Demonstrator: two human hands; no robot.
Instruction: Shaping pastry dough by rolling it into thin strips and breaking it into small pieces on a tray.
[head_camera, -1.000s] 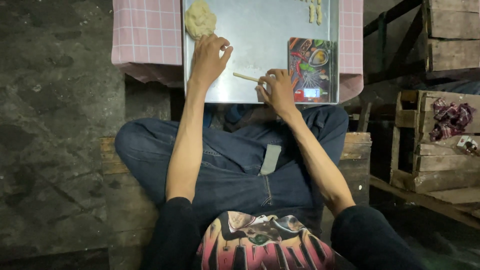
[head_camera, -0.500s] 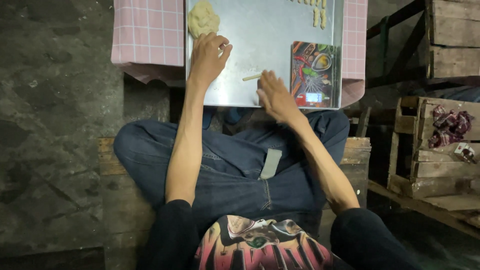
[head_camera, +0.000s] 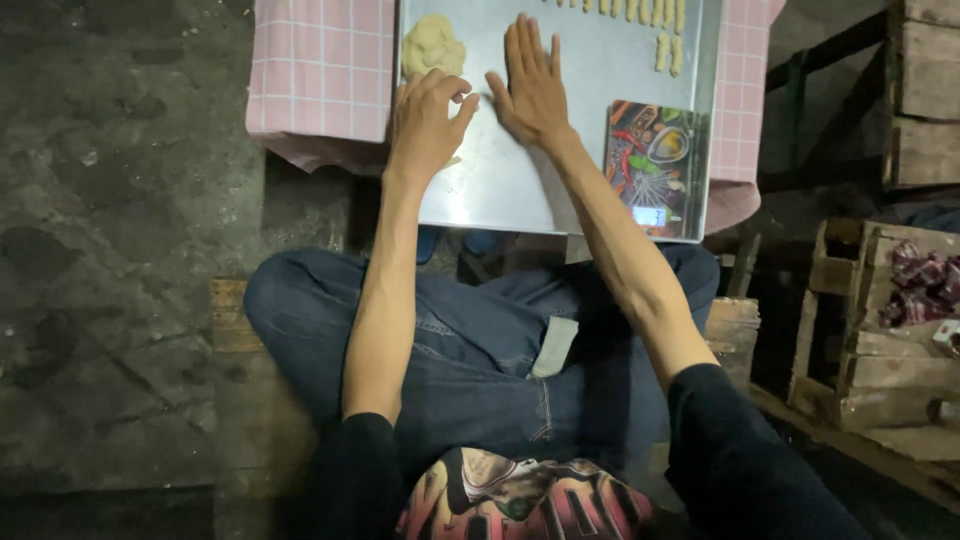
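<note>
Two bare hands work on a metal tray (head_camera: 520, 190) that rests on a desk covered with a pink checked cloth (head_camera: 310, 70). The right hand (head_camera: 533, 85) lies flat, palm down, with its fingers extended toward 12 o'clock; whether a dough piece sits beneath the palm cannot be told. The left hand (head_camera: 425, 120) is loosely curled, and a small pale dough piece (head_camera: 452, 161) shows just below it at 5 o'clock; whether the hand grips it cannot be told. A dough lump (head_camera: 432, 45) sits at 12 o'clock of the left hand, touching the tray surface. Finished dough sticks (head_camera: 640, 12) are lined along the far tray edge at 1 o'clock of the right hand, with two more set just below the row. A colourful printed scale (head_camera: 655, 165) occupies the tray corner at 4 o'clock of the right hand. Judgement: one row is shaped, while the sizeable lump indicates most of the dough is still unformed.
</note>
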